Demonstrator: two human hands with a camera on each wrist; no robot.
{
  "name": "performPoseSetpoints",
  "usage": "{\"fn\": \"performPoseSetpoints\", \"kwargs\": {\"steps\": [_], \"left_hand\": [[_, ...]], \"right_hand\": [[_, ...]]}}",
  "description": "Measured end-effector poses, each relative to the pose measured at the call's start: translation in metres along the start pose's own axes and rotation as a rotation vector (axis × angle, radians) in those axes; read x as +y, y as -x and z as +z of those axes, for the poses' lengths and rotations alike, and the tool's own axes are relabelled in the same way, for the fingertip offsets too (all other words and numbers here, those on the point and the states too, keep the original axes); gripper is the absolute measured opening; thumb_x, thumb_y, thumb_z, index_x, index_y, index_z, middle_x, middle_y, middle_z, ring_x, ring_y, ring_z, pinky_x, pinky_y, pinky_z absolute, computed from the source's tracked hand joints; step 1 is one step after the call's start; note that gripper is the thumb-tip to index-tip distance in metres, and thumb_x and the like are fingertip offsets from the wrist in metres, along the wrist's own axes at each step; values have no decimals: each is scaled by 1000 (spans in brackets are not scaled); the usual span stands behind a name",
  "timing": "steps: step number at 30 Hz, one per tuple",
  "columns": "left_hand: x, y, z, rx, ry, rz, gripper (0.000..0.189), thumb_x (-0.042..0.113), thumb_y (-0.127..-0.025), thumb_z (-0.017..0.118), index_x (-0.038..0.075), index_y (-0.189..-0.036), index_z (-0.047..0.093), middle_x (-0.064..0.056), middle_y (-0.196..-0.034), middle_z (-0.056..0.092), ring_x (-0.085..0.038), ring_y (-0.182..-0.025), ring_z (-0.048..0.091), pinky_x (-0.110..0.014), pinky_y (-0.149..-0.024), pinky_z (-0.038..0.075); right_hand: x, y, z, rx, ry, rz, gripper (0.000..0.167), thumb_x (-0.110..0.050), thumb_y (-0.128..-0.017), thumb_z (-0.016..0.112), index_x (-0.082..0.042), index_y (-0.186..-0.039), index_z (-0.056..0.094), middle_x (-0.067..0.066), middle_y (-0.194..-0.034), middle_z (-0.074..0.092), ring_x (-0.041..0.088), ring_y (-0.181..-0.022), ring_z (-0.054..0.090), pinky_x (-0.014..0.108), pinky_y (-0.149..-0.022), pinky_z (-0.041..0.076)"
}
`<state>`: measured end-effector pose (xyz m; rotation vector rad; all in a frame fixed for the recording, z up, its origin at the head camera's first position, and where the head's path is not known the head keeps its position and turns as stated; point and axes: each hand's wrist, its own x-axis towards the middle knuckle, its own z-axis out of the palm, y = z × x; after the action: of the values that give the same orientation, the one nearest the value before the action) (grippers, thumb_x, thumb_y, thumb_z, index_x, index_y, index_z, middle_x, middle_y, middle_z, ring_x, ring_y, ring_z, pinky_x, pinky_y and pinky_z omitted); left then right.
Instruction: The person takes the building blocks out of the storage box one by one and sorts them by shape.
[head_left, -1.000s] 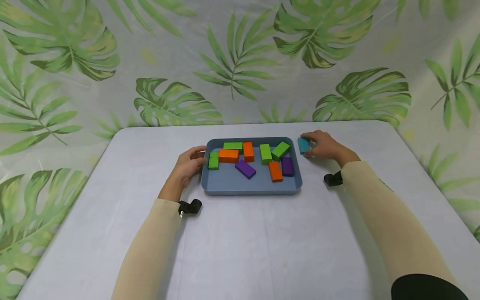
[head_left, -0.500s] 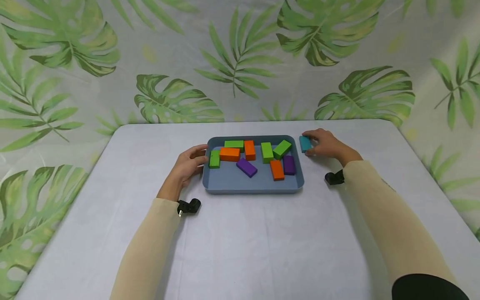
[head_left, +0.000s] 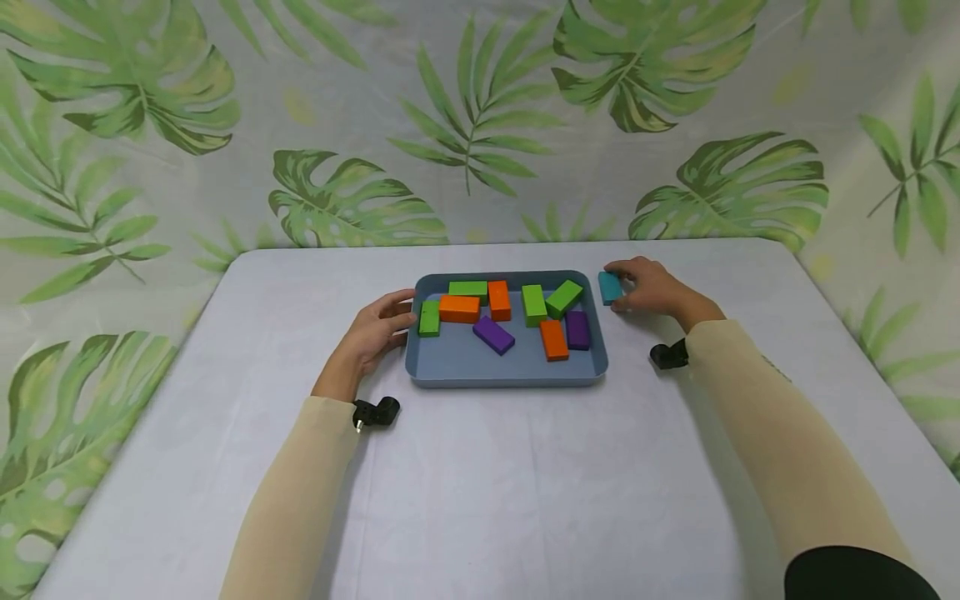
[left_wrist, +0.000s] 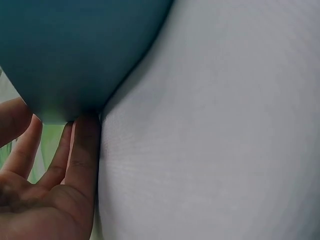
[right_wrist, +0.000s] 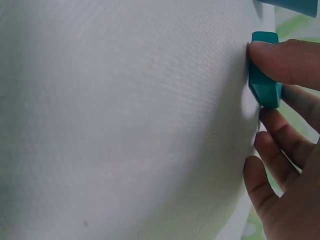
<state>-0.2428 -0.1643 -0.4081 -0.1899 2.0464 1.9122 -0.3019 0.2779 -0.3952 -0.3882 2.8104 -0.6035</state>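
Note:
A blue-grey tray [head_left: 506,371] lies on the white table, with several green, orange and purple blocks inside it. My left hand [head_left: 375,333] is at the tray's left wall, touching it from outside. In the left wrist view the fingers [left_wrist: 82,155] are fairly straight and their tips meet the tray's wall. Beyond the tray's right side, my right hand [head_left: 648,290] pinches a teal block [head_left: 610,287] between thumb and fingers. The right wrist view has the thumb across the teal block [right_wrist: 265,92], which sits at the table surface; the other fingers spread beside it.
Inside the tray, a purple block [head_left: 493,336] lies slantwise near the middle and an orange block [head_left: 554,341] stands toward the right front. White cloth covers the table [head_left: 480,483]. Behind it hangs a leaf-patterned curtain [head_left: 480,125]. Small black cameras [head_left: 377,412] are worn at both wrists.

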Motion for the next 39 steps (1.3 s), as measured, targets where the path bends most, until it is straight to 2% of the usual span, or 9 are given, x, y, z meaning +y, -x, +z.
{"fn": "performPoseSetpoints", "kwargs": {"steps": [9,17,24,28,33,39], "left_hand": [[1,0,0,-2,1,-1,54,8,-99,57,20,-150,44,-12,-155,40,-28,-138,45,-45,-116,39],[0,-1,1,-16,3,5,55,10,-99,57,21,-151,42,-12,-156,38,-29,-140,44,-45,-118,38],[-1,-1,-1,-31,8,9,55,10,-100,57,21,-152,42,-12,-157,37,-29,-142,42,-44,-119,36],[-2,-1,-3,-46,27,13,55,9,-100,55,20,-152,40,-12,-159,35,-28,-143,41,-44,-120,34],[-5,0,-7,-83,113,11,57,5,-102,50,16,-155,35,-11,-163,29,-27,-148,34,-43,-124,28],[-5,2,-5,-127,132,33,61,2,-100,52,15,-156,32,-10,-165,24,-27,-150,30,-44,-125,25]], "right_hand": [[2,0,1,10,7,-8,71,-16,-83,72,-2,-147,43,31,-146,42,48,-134,35,65,-114,26],[-2,4,-9,-50,-68,21,81,-19,-84,72,-2,-152,32,32,-149,38,50,-137,35,66,-114,28],[-11,13,-27,-32,-115,-50,70,-20,-92,65,2,-151,34,31,-153,34,52,-138,34,67,-111,31],[-26,14,-34,6,-91,-93,63,-19,-95,62,0,-149,38,26,-154,36,49,-138,36,66,-112,31],[-56,15,-40,44,-49,-152,56,-19,-96,62,-2,-146,45,25,-151,42,46,-135,40,63,-111,34],[-86,13,-39,24,-10,-247,53,-17,-95,62,-1,-144,48,25,-147,45,45,-132,43,61,-111,35]]}}
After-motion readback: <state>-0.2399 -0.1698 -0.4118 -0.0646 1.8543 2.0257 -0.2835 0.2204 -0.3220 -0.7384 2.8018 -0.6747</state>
